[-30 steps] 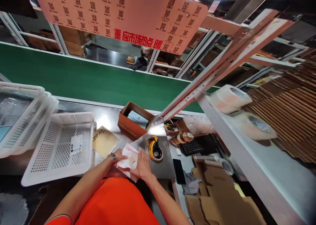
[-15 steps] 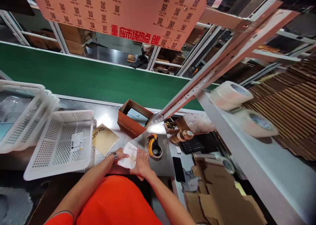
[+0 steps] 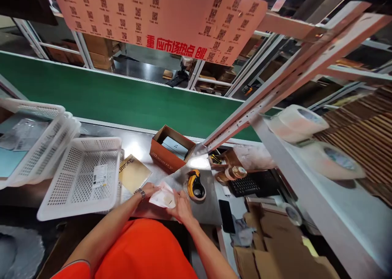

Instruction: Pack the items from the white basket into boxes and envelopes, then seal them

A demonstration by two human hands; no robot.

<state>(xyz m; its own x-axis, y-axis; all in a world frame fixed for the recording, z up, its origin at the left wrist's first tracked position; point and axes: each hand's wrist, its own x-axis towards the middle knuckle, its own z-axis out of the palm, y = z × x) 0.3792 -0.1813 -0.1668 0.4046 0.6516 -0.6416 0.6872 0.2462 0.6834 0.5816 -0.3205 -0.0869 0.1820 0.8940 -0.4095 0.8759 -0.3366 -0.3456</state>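
Observation:
Both my hands hold a small white packet (image 3: 164, 197) just above the steel table (image 3: 139, 146), close to my body. My left hand (image 3: 149, 190), with a watch on the wrist, grips its left edge. My right hand (image 3: 181, 205) pinches its right side with the fingers closed on it. A yellow and black tape dispenser (image 3: 195, 185) lies right of my right hand. A gold booklet (image 3: 133, 173) lies flat just left of my left hand. Behind them stands an open orange box (image 3: 170, 152) with a dark item inside.
White perforated baskets (image 3: 80, 177) sit at the left, one with a labelled slip inside. A green conveyor belt (image 3: 107, 99) runs along the back. A black keyboard (image 3: 245, 186), a phone (image 3: 227, 215), tape rolls (image 3: 294, 121) on a shelf and flattened cartons (image 3: 275, 246) fill the right.
The white packet has lifted off the table and folded between my hands. My right hand went from lying flat on it to pinching its right edge.

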